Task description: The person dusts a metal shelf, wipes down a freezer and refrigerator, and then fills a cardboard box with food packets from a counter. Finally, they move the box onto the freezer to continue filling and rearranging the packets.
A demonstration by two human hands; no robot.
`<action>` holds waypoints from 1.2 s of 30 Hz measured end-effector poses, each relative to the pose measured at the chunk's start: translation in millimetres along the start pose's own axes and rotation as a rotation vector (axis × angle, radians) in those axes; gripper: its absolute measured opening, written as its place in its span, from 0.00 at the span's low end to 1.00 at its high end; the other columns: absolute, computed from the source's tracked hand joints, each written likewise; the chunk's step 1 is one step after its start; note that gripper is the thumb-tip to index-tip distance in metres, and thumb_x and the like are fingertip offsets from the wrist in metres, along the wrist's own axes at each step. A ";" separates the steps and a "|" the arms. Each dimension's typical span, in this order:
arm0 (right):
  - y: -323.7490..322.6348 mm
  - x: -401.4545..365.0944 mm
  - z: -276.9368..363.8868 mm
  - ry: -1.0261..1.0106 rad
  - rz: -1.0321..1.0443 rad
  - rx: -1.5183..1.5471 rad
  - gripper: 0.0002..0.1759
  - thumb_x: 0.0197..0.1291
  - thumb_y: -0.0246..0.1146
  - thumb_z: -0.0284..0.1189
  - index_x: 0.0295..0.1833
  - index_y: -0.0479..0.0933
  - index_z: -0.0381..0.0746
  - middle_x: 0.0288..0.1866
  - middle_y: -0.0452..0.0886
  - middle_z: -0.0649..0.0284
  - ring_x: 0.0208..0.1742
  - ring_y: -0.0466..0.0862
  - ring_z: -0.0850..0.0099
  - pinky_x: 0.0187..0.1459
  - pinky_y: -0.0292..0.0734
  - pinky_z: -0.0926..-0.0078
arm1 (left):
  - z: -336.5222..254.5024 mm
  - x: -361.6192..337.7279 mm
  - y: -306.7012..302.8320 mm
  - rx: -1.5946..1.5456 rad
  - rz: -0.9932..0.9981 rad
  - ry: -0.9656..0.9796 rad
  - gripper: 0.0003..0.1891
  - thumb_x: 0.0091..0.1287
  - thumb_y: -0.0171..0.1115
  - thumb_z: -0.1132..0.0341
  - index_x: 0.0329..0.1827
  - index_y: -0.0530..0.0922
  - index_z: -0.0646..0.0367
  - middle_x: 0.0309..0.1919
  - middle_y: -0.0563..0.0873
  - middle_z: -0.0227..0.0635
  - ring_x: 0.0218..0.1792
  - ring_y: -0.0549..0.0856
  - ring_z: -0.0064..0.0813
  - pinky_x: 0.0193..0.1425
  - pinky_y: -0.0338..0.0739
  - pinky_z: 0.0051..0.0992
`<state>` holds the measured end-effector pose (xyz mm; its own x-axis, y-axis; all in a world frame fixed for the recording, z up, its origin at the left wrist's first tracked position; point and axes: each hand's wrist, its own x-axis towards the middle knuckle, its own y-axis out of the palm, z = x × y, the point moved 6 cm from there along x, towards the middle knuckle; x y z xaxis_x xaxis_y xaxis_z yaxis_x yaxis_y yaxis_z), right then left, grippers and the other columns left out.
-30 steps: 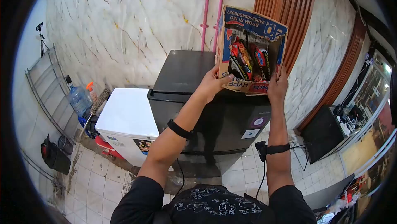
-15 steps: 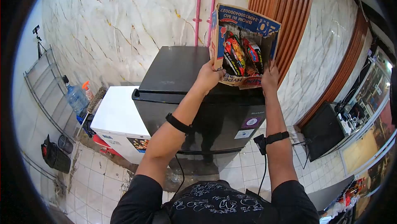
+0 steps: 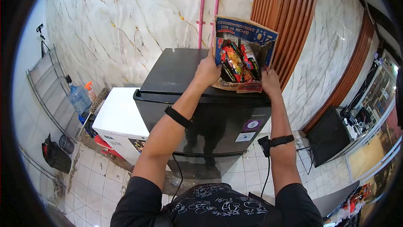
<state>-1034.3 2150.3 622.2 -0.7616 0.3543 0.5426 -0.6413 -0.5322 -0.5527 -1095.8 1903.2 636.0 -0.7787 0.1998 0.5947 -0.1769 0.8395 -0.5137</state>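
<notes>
An open cardboard box (image 3: 247, 24) with blue printed flaps is at the right end of the dark refrigerator's top (image 3: 178, 69). Inside it lie several red and black noodle packets (image 3: 236, 61). My left hand (image 3: 208, 68) grips the box's left side, its fingers partly hidden behind the cardboard. On the opposite side my right hand (image 3: 271, 81) holds the right edge of the box. The box tilts toward me, so its contents show. Whether its underside touches the refrigerator is hidden.
A white chest freezer (image 3: 117, 111) adjoins the refrigerator on the left. Beyond it are a water bottle (image 3: 79, 99), a spray bottle (image 3: 90, 90) and a black bin (image 3: 58, 157). Pink pipes (image 3: 202, 13) run up the wall. A black cabinet (image 3: 329, 136) stands at right.
The box has come slightly lower and to the left, with both hands still on it. The packets inside have shifted in view and show more fully.
</notes>
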 end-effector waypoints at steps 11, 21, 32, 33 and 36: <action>5.0 -12.8 23.0 -0.134 0.012 0.409 0.13 0.59 0.52 0.27 0.44 0.72 0.28 0.37 0.80 0.47 0.43 0.80 0.52 0.46 0.71 0.60 | -29.0 -10.7 -45.3 0.302 -0.171 0.095 0.28 0.53 0.53 0.74 0.61 0.72 0.52 0.27 0.82 0.53 0.32 0.82 0.53 0.39 0.77 0.47; 42.2 -50.2 26.3 0.303 0.155 1.163 0.15 0.60 0.50 0.23 0.52 0.70 0.32 0.44 0.80 0.55 0.41 0.83 0.63 0.43 0.81 0.62 | -94.0 -8.2 -74.6 0.207 -0.432 0.447 0.18 0.58 0.58 0.69 0.53 0.76 0.52 0.42 0.83 0.46 0.50 0.78 0.50 0.49 0.71 0.51; 51.6 -49.9 45.8 0.309 0.150 1.277 0.16 0.60 0.50 0.22 0.54 0.66 0.38 0.35 0.79 0.55 0.37 0.83 0.62 0.35 0.85 0.52 | -24.5 -63.1 -15.7 -1.175 0.130 -0.444 0.61 0.51 0.73 0.63 0.70 0.26 0.65 0.65 0.56 0.54 0.64 0.64 0.41 0.62 0.68 0.39; 51.8 -48.6 54.5 0.291 0.165 1.351 0.19 0.60 0.51 0.22 0.58 0.63 0.39 0.35 0.79 0.55 0.39 0.84 0.60 0.34 0.85 0.52 | -26.9 -66.2 -10.3 -1.176 0.125 -0.447 0.61 0.51 0.73 0.63 0.70 0.26 0.65 0.65 0.56 0.54 0.64 0.64 0.41 0.62 0.68 0.39; 50.6 -39.2 68.8 0.265 0.201 1.311 0.17 0.60 0.52 0.23 0.55 0.65 0.36 0.40 0.79 0.52 0.40 0.84 0.59 0.39 0.85 0.51 | -25.7 -52.4 -15.7 -0.808 -0.276 -0.064 0.61 0.49 0.75 0.62 0.70 0.29 0.63 0.63 0.63 0.52 0.58 0.73 0.42 0.61 0.69 0.31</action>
<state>-1030.5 2056.6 616.5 -0.9213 0.2414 0.3048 -0.0708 -0.8749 0.4791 -1036.7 1892.6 628.8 -0.8074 -0.0735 0.5854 0.0994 0.9611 0.2577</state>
